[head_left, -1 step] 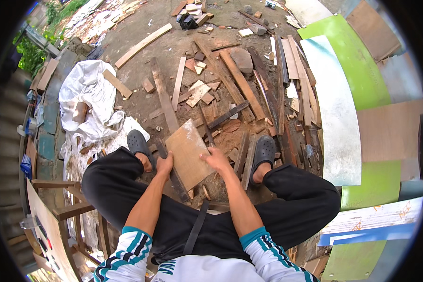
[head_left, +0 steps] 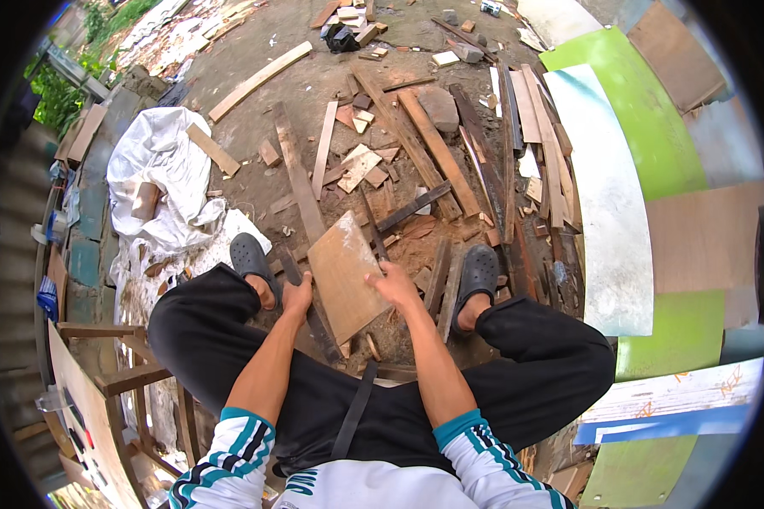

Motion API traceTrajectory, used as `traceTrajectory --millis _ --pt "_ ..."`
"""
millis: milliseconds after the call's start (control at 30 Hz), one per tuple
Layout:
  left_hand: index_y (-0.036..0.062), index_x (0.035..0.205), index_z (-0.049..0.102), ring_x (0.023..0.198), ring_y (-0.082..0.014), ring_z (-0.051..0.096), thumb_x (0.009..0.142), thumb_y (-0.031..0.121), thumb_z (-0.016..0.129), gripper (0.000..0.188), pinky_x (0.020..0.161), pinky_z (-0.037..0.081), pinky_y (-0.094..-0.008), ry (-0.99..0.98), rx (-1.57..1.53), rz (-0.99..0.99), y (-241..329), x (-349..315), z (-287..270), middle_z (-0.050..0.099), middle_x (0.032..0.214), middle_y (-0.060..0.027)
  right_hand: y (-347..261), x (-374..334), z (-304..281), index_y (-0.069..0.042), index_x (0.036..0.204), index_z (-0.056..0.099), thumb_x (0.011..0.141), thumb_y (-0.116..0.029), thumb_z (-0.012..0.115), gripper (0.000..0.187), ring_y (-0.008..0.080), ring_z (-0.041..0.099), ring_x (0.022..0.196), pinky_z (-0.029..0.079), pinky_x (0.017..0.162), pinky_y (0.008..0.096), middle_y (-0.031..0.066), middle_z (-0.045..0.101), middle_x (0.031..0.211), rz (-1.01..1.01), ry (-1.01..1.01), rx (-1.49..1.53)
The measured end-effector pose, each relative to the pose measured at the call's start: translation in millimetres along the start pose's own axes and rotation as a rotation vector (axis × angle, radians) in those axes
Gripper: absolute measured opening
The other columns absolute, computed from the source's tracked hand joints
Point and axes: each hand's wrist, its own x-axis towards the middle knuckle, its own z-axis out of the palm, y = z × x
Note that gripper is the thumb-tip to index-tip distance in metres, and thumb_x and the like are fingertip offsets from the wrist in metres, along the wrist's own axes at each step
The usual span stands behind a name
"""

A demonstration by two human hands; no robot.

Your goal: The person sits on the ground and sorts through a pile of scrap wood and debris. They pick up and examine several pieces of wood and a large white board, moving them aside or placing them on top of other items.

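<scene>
A thin tan plywood piece (head_left: 345, 278), whitish along its upper edge, stands tilted between my legs. My right hand (head_left: 391, 286) grips its right edge, thumb on the near face and the other fingers mostly out of sight. At the board's left edge, my left hand (head_left: 296, 299) is curled over a dark narrow wood strip (head_left: 321, 329), which shows above and below the fist. A slim gap separates that hand from the board. Beneath lie a small wood scrap (head_left: 373, 346) and sawdust.
Long planks (head_left: 437, 153) and broken offcuts (head_left: 361, 167) litter the ground ahead. White sheeting (head_left: 157, 174) lies left, near a wooden frame (head_left: 132, 379). Green and white panels (head_left: 603, 204) line the right side. My clogs (head_left: 479, 280) rest on either side of the board.
The plywood has turned slightly and shifted right with my right hand, so its left edge has moved away from my left hand. My left hand stays nearly in place.
</scene>
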Motion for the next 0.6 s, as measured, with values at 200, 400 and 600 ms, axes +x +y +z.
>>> traceTrajectory --millis 200,400,600 --pt "-0.0100 0.140 0.038 0.067 -0.0258 0.067 0.092 0.036 0.066 0.072 0.060 0.054 -0.0374 -0.141 -0.189 -0.077 -9 15 -8 0.067 0.096 -0.0169 -28 -9 -45 -0.002 0.118 0.065 0.087 -0.029 0.065 0.041 0.0430 0.062 0.109 0.049 0.091 0.0457 0.0263 0.067 0.113 -0.114 0.296 -0.182" --pt "-0.0117 0.145 0.030 0.060 -0.0221 0.065 0.093 0.036 0.065 0.079 0.056 0.053 -0.0357 -0.140 -0.159 -0.104 15 10 -10 0.065 0.090 -0.0150 -39 -2 -53 -0.002 0.122 0.065 0.087 -0.028 0.067 0.043 0.0421 0.061 0.113 0.047 0.095 0.0436 0.0260 0.067 0.115 -0.238 0.444 -0.197" --pt "-0.0100 0.147 0.027 0.063 -0.0219 0.067 0.092 0.041 0.065 0.084 0.060 0.054 -0.0361 -0.133 -0.145 -0.150 20 11 -18 0.065 0.104 -0.0179 -77 -13 -33 0.002 0.112 0.067 0.086 -0.026 0.063 0.039 0.0438 0.063 0.110 0.049 0.093 0.0483 0.0288 0.066 0.114 0.134 0.298 -0.570"
